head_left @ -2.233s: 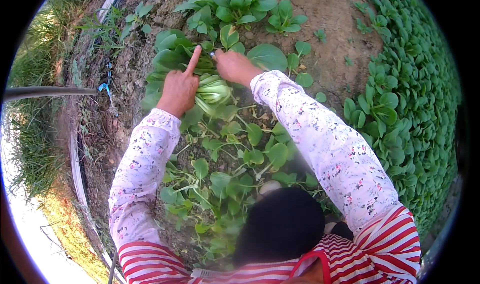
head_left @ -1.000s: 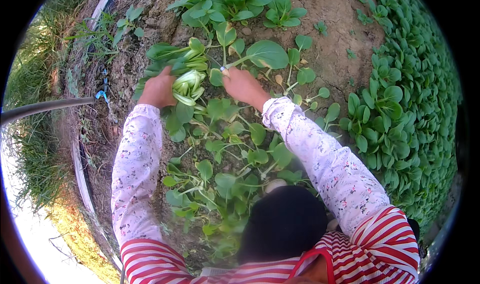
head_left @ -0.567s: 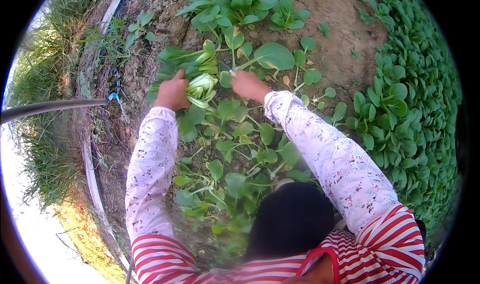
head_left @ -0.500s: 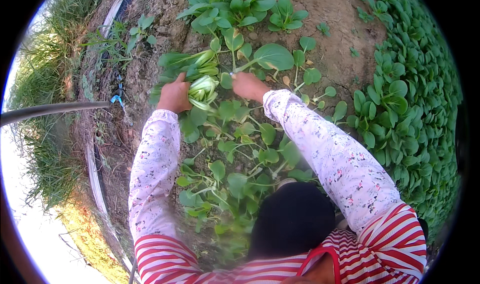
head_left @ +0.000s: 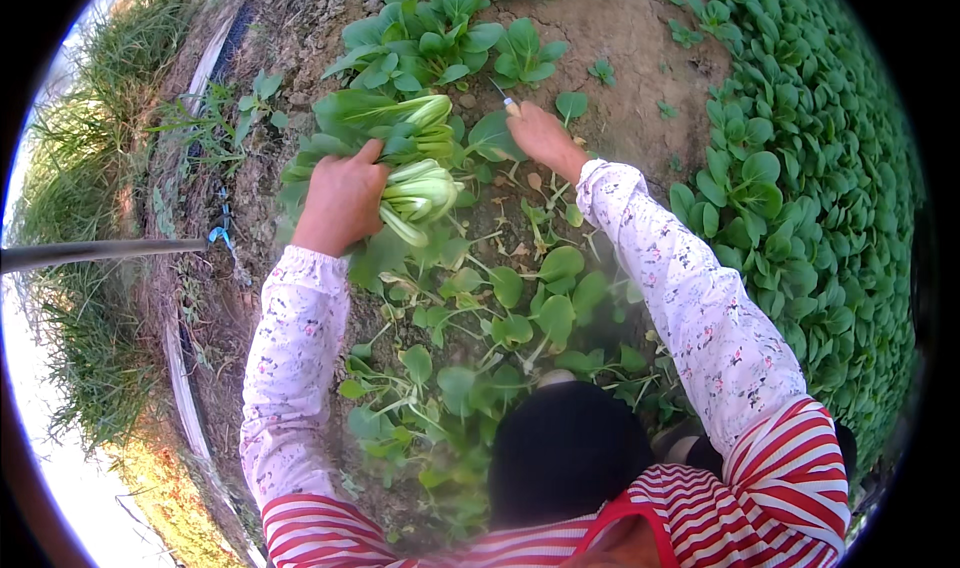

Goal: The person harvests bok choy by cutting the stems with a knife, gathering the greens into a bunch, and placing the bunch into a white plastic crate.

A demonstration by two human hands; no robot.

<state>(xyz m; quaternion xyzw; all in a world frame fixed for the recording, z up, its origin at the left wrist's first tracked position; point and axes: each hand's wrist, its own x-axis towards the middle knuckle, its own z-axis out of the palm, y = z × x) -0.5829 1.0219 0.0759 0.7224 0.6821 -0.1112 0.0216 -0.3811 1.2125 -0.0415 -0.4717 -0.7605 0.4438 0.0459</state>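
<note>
My left hand [head_left: 343,198] is closed round a bunch of bok choy [head_left: 420,190], its pale stalk ends turned right and its green leaves spreading left beneath the hand. Farther right, my right hand [head_left: 545,138] grips a small knife [head_left: 511,106] by its light handle. The thin blade points away and to the left, toward bok choy plants [head_left: 525,53] rooted in the soil. A broad loose-looking leaf [head_left: 492,136] lies between the two hands, just left of the right one.
Cut leaves and stems [head_left: 510,328] litter the soil nearer to me. A dense bed of leafy greens [head_left: 800,228] runs along the right. At left are a grey pole [head_left: 110,254], a blue tie [head_left: 220,234], a pale edging strip [head_left: 186,388] and tall grass [head_left: 90,298].
My right hand has moved away from me and to the right, and the knife blade now shows. My left hand has lifted the bok choy, which looks larger. The whole view has shifted slightly.
</note>
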